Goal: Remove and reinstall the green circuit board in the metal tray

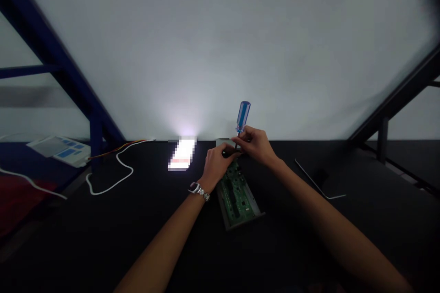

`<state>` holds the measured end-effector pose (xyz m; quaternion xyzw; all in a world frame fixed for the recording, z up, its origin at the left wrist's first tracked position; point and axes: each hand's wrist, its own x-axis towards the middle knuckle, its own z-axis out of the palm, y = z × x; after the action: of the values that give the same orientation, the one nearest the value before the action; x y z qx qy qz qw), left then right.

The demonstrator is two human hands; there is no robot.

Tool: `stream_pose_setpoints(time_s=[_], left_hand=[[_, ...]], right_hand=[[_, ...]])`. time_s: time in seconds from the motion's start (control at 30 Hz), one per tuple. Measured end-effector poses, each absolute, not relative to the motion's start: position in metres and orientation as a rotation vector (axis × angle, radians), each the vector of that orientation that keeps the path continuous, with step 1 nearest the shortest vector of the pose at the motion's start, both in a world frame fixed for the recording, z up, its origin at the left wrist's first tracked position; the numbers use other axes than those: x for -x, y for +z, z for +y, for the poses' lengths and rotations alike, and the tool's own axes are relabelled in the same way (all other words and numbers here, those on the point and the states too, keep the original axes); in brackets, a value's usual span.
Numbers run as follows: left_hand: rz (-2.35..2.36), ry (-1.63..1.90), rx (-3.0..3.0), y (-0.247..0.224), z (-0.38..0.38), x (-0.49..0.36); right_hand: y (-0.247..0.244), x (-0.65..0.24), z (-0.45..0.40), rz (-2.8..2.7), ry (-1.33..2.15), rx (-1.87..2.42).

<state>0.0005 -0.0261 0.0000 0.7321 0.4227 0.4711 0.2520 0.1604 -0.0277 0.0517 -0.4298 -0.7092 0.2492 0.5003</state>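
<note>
A green circuit board [237,194] lies in a grey metal tray-like frame [228,227], stretching away from me. Over its far end stands a screwdriver [243,114] with a clear and blue handle, nearly upright and tip down. The fingers of my right hand [255,144] are closed around it just below the handle. My left hand [217,162], with a metal-band watch [199,190] at the wrist, is bent over the far left part of the board. Its thumb and fingers come together near the screwdriver's shaft; what they pinch is hidden, as is the tip.
A glowing, pixelated panel [183,153] lies left of the board on the black table [137,229]. Further left are a white cable [125,169] and a white-and-blue device [63,150]. A thin bent rod [314,183] lies on the right. A pale wall [220,46] rises behind.
</note>
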Motion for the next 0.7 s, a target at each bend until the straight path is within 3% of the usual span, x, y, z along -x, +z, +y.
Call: stream_pose_setpoints(time_s=[0.13, 0.4, 0.7], left_hand=[[1.188, 1.228, -2.021, -0.001, -0.026, -0.001], [1.017, 1.117, -2.085, 0.005, -0.025, 0.006], [1.111, 1.231, -1.977, 0.003, -0.027, 0.000]], right_hand=[[0.046, -0.158, -0.027, -1.655, 0.575, 1.036], [0.063, -0.170, -0.035, -1.864, 0.928, 0.967], [0.052, -0.158, -0.028, -1.767, 0.524, 1.050]])
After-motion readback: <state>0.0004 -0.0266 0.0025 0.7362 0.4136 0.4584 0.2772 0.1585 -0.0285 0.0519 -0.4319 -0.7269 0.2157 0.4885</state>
